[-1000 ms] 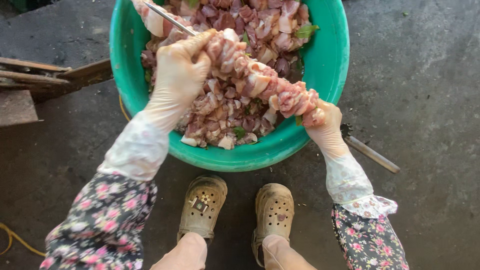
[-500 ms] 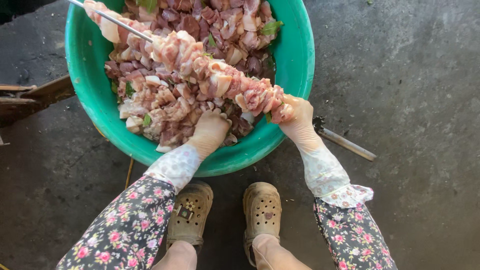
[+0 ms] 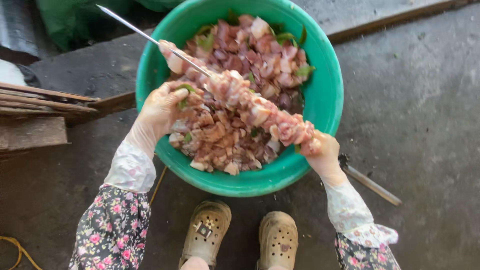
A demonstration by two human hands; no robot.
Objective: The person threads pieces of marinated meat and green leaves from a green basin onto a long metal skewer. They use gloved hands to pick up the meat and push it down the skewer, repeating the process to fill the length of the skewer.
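A green plastic basin [image 3: 327, 92] on the ground holds many raw meat chunks [image 3: 235, 130] mixed with green leaves. A long metal skewer [image 3: 150, 37] slants over the basin, its lower half packed with threaded meat [image 3: 260, 110]. My right hand [image 3: 322, 150], in a thin clear glove, grips the skewer's lower end at the basin's near right rim. My left hand [image 3: 160, 107], also gloved, pinches a piece of meat with a leaf over the basin's left side, just below the skewer.
My two feet in worn tan clogs [image 3: 206, 232] stand just below the basin. Wooden planks [image 3: 45, 102] lie at the left. A metal rod [image 3: 372, 185] lies on the concrete at the right. A yellow cord [image 3: 15, 250] curls at bottom left.
My left hand left the loaded skewer, dipped into the basin's meat, and now rises at the left with a piece. The right hand kept its grip on the skewer's end.
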